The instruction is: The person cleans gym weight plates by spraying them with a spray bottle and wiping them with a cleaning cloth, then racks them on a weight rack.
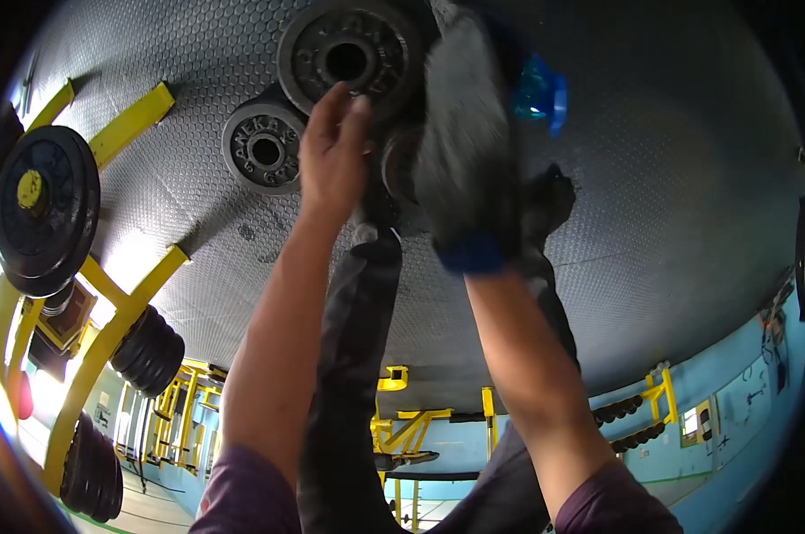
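My left hand (pixel 336 156) is bare, its fingers apart and slightly bent, the fingertips at the face of a large dark weight plate (pixel 309 55) just below its centre hole. A smaller weight plate (pixel 240 158) with raised lettering lies beside it on the left. Part of another round plate (pixel 399 165) shows between my hands. Grey fabric with a blue cuff, like a work glove, covers my right hand (pixel 469 142), which overlaps the right side of the plates. Motion smears it, and its fingers are hidden.
A blue translucent plastic bottle (pixel 538 93) lies right of my right hand on the black textured mat (pixel 652 205). My dark-trousered legs (pixel 354 329) stand behind my arms. On the left rises a yellow rack (pixel 127 311) loaded with black plates (pixel 47 214). Dumbbells (pixel 638 436) line a far rack.
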### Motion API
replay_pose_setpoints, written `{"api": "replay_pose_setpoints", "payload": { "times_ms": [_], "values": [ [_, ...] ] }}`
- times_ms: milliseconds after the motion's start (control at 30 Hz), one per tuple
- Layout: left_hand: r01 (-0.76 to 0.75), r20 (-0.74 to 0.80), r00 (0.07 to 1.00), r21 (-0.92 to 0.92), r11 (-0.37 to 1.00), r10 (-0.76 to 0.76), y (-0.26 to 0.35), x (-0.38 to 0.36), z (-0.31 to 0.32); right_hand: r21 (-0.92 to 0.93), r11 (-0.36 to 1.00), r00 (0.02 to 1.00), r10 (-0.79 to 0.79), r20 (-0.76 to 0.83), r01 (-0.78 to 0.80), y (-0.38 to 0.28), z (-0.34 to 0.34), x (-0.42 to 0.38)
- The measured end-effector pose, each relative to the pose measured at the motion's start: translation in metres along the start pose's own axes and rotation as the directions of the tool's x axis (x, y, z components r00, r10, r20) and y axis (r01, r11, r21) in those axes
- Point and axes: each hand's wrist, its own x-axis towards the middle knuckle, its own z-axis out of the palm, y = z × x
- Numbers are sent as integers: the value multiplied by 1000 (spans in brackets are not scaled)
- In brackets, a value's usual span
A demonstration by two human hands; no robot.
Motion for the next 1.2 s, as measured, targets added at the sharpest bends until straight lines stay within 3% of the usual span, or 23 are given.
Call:
{"api": "replay_pose_setpoints", "payload": {
  "times_ms": [33, 100, 167, 200, 267, 300, 367, 433, 500, 533, 600, 633, 700, 767, 833, 867, 900, 967, 1033, 1100, 1133, 1167, 1200],
  "values": [
    [-1, -4, 1000, -14, 1000, 1, 5, -1, -16, -511, 812, 924, -374, -84, 282, 26, 35, 29],
    [117, -111, 985, -129, 985, -132, 7, 6, -45, -460, 871, 956, -258, -137, 169, 31, 93, 76],
    [87, -138, 985, -112, 990, -103, 3, 17, -70, -865, 502, 926, -331, -184, 7, 30, 141, 102],
    [54, -167, 983, -109, 993, -72, 4, 24, -79, -869, 495, 928, -329, -172, 14, 30, 158, 96],
    [-9, -165, 986, -54, 999, 0, -1, 39, -91, -819, 441, 902, -385, 196, 367, 25, 175, 87],
    [-6, -161, 987, -73, 997, -6, -5, 49, -95, -825, 424, 898, -388, 208, 374, 30, 171, 81],
    [-99, -173, 982, -111, 989, 78, -6, 64, -97, -667, 282, 722, -346, 600, 690, 38, 142, 60],
    [-102, -160, 984, -116, 988, 82, 4, 70, -102, -500, 455, 608, -121, 785, 737, 39, 94, 40],
    [-97, -152, 985, -109, 989, 80, 6, 75, -105, -571, 486, 584, 144, 799, 661, 32, 53, 49],
    [-137, -178, 976, -62, 989, 124, 1, 78, -107, -569, 478, 579, 144, 803, 669, 32, 45, 61],
    [-203, -217, 958, -39, 978, 190, -10, 77, -109, -793, 246, 829, -112, 548, 557, 32, 47, 93],
    [-201, -225, 956, -43, 979, 186, -15, 74, -112, -789, 245, 824, -112, 555, 564, 34, 64, 106],
    [-244, -234, 944, -13, 970, 234, -24, 66, -114, -839, 274, 860, -356, 366, 470, 21, 118, 115],
    [-295, -274, 926, -91, 951, 260, -37, 61, -113, -805, 341, 862, -338, 377, 486, 17, 151, 99],
    [-352, -337, 879, 17, 936, 337, -39, 55, -120, -765, 404, 859, -338, 385, 501, 14, 151, 86],
    [-389, -358, 830, 178, 904, 428, -43, 56, -123, -625, 461, 772, -284, 569, 630, 17, 139, 69],
    [-397, -356, 829, 170, 902, 432, -39, 56, -123, -459, 520, 639, -242, 730, 721, 20, 125, 56],
    [-436, -230, 809, 381, 815, 540, -28, 50, -119, -324, 669, 602, -233, 764, 669, 27, 87, 41],
    [-481, -143, 791, 456, 749, 595, -11, 48, -100, -390, 904, 789, 105, 605, 178, -3, 42, 30],
    [-553, 219, 798, 636, 539, 561, -7, 58, -78, -199, 893, 843, 447, 300, -402, -35, -5, 12],
    [-550, 215, 801, 633, 544, 559, -8, 58, -63, -371, 849, 839, 482, 251, -377, -49, -35, 3],
    [-531, 292, 791, 764, 367, 538, -9, 58, -44, -530, 775, 840, 506, 195, -343, -59, -61, -8],
    [-498, 362, 787, 851, 168, 500, -13, 57, -29, -4, 837, 822, 539, 186, -548, -59, -80, -25]
  ]
}}
